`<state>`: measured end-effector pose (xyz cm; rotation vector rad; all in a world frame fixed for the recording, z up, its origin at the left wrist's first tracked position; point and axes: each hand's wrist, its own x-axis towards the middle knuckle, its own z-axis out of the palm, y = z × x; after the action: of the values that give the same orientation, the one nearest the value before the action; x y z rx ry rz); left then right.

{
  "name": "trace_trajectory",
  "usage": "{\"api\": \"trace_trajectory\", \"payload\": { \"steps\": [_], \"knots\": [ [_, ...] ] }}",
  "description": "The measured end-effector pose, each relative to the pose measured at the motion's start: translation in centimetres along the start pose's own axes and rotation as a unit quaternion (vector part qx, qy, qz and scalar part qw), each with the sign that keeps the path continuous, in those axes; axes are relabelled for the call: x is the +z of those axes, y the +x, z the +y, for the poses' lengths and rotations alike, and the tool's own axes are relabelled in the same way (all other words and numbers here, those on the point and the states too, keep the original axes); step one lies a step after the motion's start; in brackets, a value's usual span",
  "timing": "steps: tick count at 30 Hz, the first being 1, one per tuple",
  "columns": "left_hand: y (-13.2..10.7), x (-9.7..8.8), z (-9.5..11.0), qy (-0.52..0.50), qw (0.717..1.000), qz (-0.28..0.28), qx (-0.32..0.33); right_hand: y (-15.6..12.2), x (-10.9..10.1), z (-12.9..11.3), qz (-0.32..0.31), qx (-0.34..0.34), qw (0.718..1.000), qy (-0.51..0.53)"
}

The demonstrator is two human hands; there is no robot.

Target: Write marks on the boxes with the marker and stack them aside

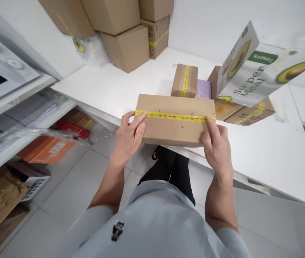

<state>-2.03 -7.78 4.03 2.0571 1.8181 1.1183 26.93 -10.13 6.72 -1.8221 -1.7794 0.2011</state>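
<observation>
A long brown cardboard box (174, 133) lies at the front edge of the white table, a strip of yellow printed tape (178, 116) running along its top. My left hand (131, 134) grips the box's left end, index finger and thumb on the top near the tape. At the opposite end, my right hand (217, 143) holds the box, its index finger resting on the tape's right end. The fingers beneath both ends are partly hidden. Just behind stand a small taped carton (179, 80) and a purple box (203, 89).
Several brown cartons (129, 50) are stacked at the back left beside the wall. A white Su-per Meal box (260, 75) rests on taped cartons (249, 114) to the right. Shelves (69, 105) on the left hold papers, and an orange box (47, 148) sits below.
</observation>
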Motion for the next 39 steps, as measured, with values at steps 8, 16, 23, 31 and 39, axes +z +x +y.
{"api": "trace_trajectory", "payload": {
  "steps": [8, 16, 23, 31, 39],
  "knots": [
    [0.4, 0.4, -0.7, -0.021, 1.0, -0.023, 0.002, 1.2, -0.2, -0.4, -0.025, 0.031, 0.999, -0.036],
    [-1.2, 1.7, -1.7, -0.071, 0.994, 0.054, 0.057, -0.3, 1.8, 2.8, 0.079, -0.022, 0.992, 0.092],
    [-1.8, 0.8, -1.7, -0.06, 0.986, 0.148, 0.057, -0.9, 2.8, 2.5, 0.111, -0.052, 0.983, 0.135],
    [-1.6, 1.3, -2.0, -0.051, 0.993, 0.107, 0.015, -0.1, 4.1, 1.9, 0.085, -0.026, 0.984, 0.154],
    [-1.2, 2.9, 0.3, -0.049, 0.999, 0.0, 0.02, -0.6, 2.7, 3.4, 0.188, -0.01, 0.975, 0.12]
  ]
}}
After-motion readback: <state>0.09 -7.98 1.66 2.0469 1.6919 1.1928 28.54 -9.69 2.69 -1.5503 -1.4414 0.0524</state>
